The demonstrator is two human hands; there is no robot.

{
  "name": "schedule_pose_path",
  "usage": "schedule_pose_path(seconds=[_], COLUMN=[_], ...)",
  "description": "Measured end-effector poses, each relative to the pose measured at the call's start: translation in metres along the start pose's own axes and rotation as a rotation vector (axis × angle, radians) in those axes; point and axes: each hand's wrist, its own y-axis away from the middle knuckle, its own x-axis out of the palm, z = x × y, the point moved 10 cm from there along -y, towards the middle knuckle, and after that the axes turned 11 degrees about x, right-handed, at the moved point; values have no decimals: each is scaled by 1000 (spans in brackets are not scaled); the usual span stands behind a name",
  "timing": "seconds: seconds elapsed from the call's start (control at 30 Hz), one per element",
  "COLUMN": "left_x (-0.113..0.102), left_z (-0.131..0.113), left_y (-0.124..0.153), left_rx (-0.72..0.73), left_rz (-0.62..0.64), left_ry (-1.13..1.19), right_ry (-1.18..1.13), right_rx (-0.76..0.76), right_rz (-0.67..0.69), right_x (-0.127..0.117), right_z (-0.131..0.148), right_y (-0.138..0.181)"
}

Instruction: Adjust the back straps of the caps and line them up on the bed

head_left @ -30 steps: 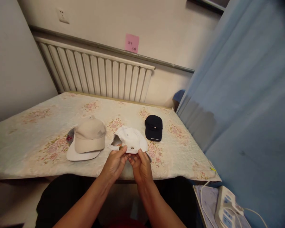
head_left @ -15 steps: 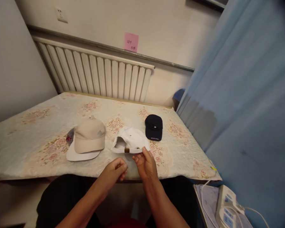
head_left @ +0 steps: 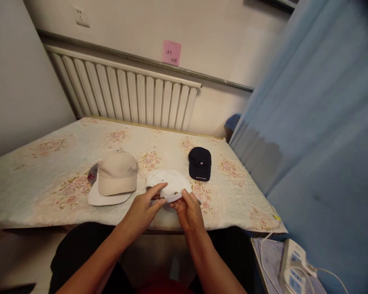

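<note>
A white baseball cap [head_left: 171, 180] is near the front edge of the bed, its back strap turned toward me. My right hand [head_left: 188, 209] pinches the right part of the strap between thumb and fingers. At the strap's left end, my left hand [head_left: 146, 206] grips the cap, the thumb in front and the index finger reaching over the rear opening. These fingers cover the brown buckle. To the left lies a stack of caps, a beige cap [head_left: 118, 173] over one with a pale brim [head_left: 106, 200]. A black cap [head_left: 200, 164] sits to the right.
The caps lie on a bed with a floral cover [head_left: 55, 163]. Behind it are a white radiator [head_left: 125, 94] and a pink note [head_left: 171, 53] on the wall. A blue curtain [head_left: 319, 134] hangs at right, above a power strip [head_left: 294, 265] with cables.
My left hand has risen from in front of the white cap and taken hold of the strap's left end. The cap's back has tilted slightly; my right hand keeps its pinch.
</note>
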Motion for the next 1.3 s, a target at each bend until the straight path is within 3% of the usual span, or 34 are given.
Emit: schedule_pose_path(seconds=[0.07, 0.23, 0.4, 0.9, 1.3], left_x=[10, 25, 32, 39, 52], left_z=[11, 26, 31, 46, 49], left_y=[-1, 3, 10, 19, 28], left_rx=[-41, -125, -162, -169, -209], left_rz=[33, -29, -43, -5, 135], left_ry=[98, 345, 375, 593, 660], right_ry=[21, 52, 71, 166, 45], right_rx=[4, 13, 52, 139, 198], right_rz=[6, 7, 7, 148, 168], right_x=[4, 5, -1, 9, 10], right_z=[0, 0, -8, -18, -32], right_y=[-1, -2, -1, 9, 5])
